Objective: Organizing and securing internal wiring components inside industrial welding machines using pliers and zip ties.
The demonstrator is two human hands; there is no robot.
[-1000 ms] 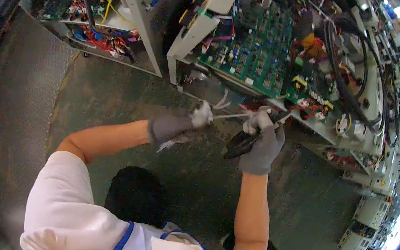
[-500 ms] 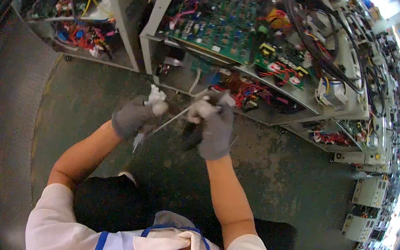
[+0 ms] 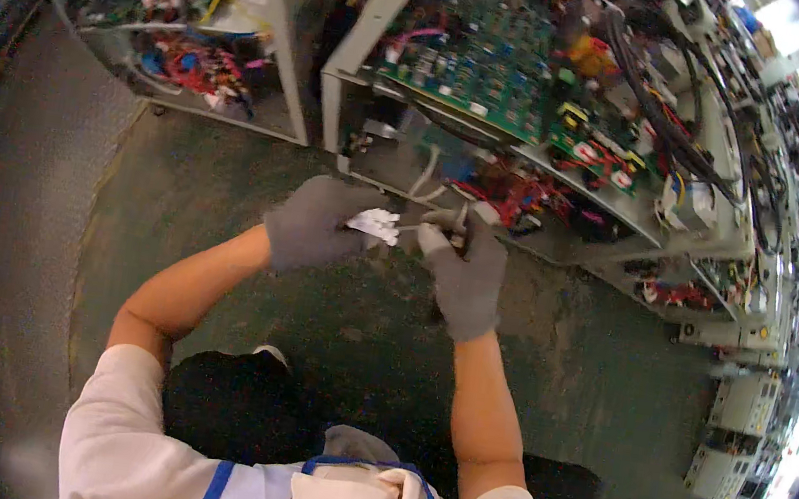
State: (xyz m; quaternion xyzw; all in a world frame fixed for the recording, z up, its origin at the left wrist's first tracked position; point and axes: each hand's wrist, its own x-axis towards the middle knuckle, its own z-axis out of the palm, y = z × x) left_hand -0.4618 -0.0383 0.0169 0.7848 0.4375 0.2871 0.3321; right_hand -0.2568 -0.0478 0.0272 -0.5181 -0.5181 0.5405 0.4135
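In front of my body both hands work in grey gloves with paler fingertips. My left hand (image 3: 317,224) is closed round a small bunch of white cable ties (image 3: 375,225), whose clustered ends stick out toward the right. Close beside it, my right hand (image 3: 468,269) pinches one thin, pale cable tie (image 3: 409,229); most of this strip is hidden by the fingers. The two hands are a short gap apart, in front of the lower opening of an equipment cabinet (image 3: 334,110).
That cabinet stands open, with a green circuit board (image 3: 482,79) on top and red wires (image 3: 518,192) below. A second open cabinet (image 3: 288,63) stands at the left. More equipment lines the right side. A dark green floor (image 3: 198,173) lies beneath my hands.
Both hands have moved to the right in the picture, and the left has come closer to the right. The long strip that slanted between them now shows only as a short piece.
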